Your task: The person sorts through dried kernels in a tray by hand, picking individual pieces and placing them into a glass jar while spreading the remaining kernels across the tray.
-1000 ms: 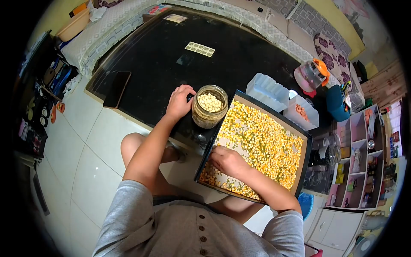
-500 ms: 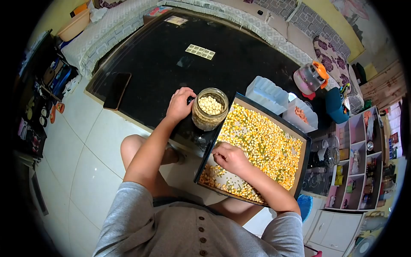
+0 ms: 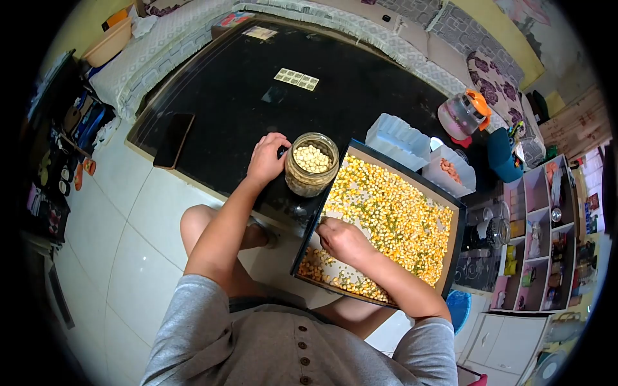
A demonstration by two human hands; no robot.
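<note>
A glass jar (image 3: pixel 301 182) stands upright on the black table, partly filled with pale round seeds (image 3: pixel 312 159). My left hand (image 3: pixel 265 159) rests just left of the jar, thumb and fingers apart with a dark gap between them; whether it touches the glass is unclear. My right hand (image 3: pixel 347 242) is over the left part of a shallow dark-edged tray (image 3: pixel 403 169), its fingers pinched together and pointing down. Anything in the pinch is hidden. Yellow corn kernels (image 3: pixel 405 219) mixed with small green beans (image 3: pixel 351 276) cover much of the tray's pale bottom.
Behind the tray stand a translucent plastic container (image 3: pixel 397 141) and another holding pinkish pieces (image 3: pixel 450 170). Farther right are an orange-lidded jug (image 3: pixel 462 116) and a teal bin (image 3: pixel 505 154). A phone (image 3: pixel 174 140) lies at the table's left edge; a blister pack (image 3: pixel 296 78) lies farther back.
My right hand has shifted slightly within the tray, its fingers turning lower and more tucked under. My left hand stays beside the jar. The whole view has drifted a little.
</note>
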